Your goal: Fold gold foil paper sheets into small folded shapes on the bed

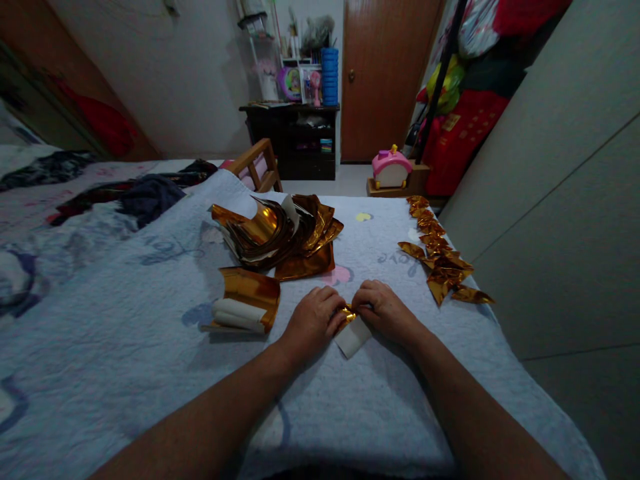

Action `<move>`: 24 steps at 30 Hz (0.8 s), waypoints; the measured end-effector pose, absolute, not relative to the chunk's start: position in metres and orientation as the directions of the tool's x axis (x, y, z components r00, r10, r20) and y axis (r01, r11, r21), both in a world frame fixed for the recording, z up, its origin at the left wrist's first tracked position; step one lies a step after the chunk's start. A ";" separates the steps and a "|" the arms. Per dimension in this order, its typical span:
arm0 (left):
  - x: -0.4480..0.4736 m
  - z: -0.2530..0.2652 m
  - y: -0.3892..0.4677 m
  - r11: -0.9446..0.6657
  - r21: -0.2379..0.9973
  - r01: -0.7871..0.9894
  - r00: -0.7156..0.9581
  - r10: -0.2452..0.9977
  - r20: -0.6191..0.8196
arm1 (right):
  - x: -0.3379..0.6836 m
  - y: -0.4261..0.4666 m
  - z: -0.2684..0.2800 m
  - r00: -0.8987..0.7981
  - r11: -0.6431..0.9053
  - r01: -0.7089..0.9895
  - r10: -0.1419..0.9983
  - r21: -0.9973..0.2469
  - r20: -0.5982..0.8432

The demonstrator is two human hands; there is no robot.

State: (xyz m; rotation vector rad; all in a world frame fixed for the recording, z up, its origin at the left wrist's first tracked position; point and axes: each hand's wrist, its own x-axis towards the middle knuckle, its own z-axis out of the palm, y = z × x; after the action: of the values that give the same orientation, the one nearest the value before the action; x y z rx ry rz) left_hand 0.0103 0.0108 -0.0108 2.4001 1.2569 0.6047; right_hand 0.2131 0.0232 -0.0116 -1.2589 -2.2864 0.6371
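Note:
Between my hands is a sheet of gold foil paper [353, 339], partly folded, its pale back showing toward me and a shiny gold strip near my fingertips. My left hand [314, 312] pinches its left side with bent fingers. On the other side, my right hand [383, 308] is closed on the upper right edge. A loose stack of gold foil sheets [265, 230] lies curled beyond my left hand. Nearer, at the left, rests a separate curled bundle of gold sheets [253, 293] with pale backs. Folded gold foil pieces [445, 267] form a row along the right edge.
Everything lies on a pale blue patterned bedsheet [150, 373]. Dark crumpled clothes [153, 200] are at the far left. A wooden chair [257, 163] and a pink toy [391, 167] stand past the far edge. A pale cabinet [565, 200] rises at the right.

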 end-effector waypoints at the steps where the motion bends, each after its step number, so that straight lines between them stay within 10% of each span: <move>1: 0.010 -0.011 0.011 -0.537 0.497 0.681 0.512 0.835 0.200 | 0.213 0.023 -0.011 -0.482 0.477 0.652 0.861 -0.590 0.163; 24: 0.007 -0.021 0.012 -0.614 0.434 0.659 0.544 0.788 0.289 | 0.216 0.022 -0.012 -0.516 0.507 0.649 0.841 -0.567 0.162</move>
State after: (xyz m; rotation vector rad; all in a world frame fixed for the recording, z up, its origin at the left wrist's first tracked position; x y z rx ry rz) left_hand 0.0074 0.0119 -0.0212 2.5097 1.2061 0.6742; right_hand 0.2156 0.0216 -0.0118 -1.2288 -2.3341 0.6217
